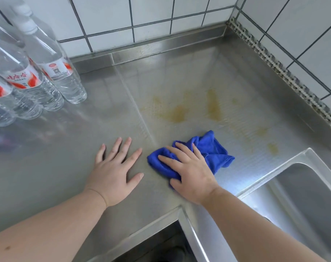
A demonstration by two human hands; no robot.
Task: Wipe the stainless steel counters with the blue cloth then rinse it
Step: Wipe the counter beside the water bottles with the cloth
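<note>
The right hand (191,176) presses flat, fingers straight, on the bunched blue cloth (213,154) at lower centre of the table (104,110). Yellow stains (213,104) lie just beyond, toward upper centre. The left hand (113,171) rests spread, empty, beside it.

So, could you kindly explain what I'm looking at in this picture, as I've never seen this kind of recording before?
There is no machine here: a person wears a wide-angle camera on the head, so you look down at their own two bare arms. The left hand lies flat, fingers spread, on the stainless steel counter. The right hand presses a crumpled blue cloth onto it, fingers fairly straight rather than a closed grip. Beyond the cloth are yellowish stains not yet wiped. Clear water bottles stand at far left, a sink is at right, and white wall tiles run behind.
</note>
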